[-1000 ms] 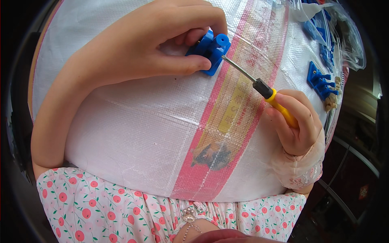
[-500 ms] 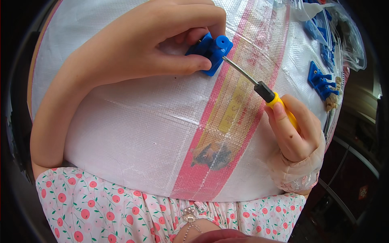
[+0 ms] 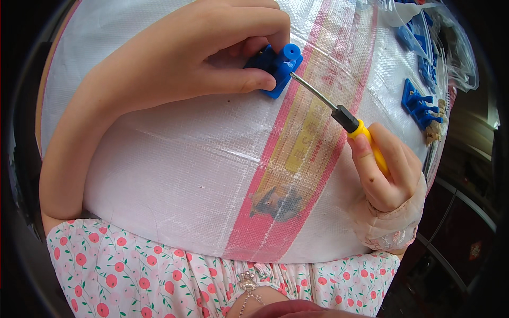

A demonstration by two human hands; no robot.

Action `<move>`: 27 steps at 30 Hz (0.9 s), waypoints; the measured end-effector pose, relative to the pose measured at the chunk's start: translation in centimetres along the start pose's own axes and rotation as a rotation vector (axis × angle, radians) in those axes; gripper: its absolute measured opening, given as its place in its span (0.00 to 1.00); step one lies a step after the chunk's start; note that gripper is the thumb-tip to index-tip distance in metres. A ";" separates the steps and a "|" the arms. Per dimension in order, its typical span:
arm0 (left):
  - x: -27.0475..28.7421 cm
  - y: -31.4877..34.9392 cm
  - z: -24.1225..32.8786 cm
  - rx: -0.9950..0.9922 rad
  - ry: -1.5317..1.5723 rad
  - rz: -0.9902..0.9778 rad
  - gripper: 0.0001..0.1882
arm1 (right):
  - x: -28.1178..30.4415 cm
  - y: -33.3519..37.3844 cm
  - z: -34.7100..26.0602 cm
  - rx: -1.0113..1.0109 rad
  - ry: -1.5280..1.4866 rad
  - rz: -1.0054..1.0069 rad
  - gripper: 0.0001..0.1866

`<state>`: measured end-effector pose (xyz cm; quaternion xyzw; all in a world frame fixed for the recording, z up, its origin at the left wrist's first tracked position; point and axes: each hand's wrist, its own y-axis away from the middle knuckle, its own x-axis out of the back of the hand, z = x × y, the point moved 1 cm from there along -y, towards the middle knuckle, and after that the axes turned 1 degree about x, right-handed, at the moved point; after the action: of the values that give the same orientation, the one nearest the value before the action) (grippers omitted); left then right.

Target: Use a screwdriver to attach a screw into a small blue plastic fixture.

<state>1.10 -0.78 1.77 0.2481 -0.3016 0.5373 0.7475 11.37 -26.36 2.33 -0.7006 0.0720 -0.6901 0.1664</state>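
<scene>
At the top middle, my left hand (image 3: 222,50) grips a blue plastic part (image 3: 283,66) between thumb and fingers. The part has a flat base and a round post with a small hole in its end. My right hand (image 3: 386,167) is closed round the yellow handle of a screwdriver (image 3: 347,119), which has a black collar and a steel shaft. Its tip points up and left and lies close beside the blue part; whether they touch I cannot tell. My fingers hide the left side of the part.
A white woven sheet (image 3: 175,159) with a pink and yellow printed band covers the surface. At the right edge lies another blue plastic part (image 3: 419,106) beside a small tan bundle (image 3: 436,127). Clear plastic bags (image 3: 456,50) with blue pieces stand at the top right.
My left hand and the blue part have shifted very slightly up and left. The screwdriver has moved a touch the same way, its tip staying near the part.
</scene>
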 end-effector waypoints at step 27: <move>-0.1 0.0 -0.3 -0.048 0.096 0.080 0.12 | -0.4 -0.1 0.5 -0.179 -0.365 0.120 0.12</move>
<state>1.09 -0.58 1.47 0.1917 -0.2880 0.5706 0.7448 11.79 -26.11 1.99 -0.8206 0.1432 -0.5313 0.1545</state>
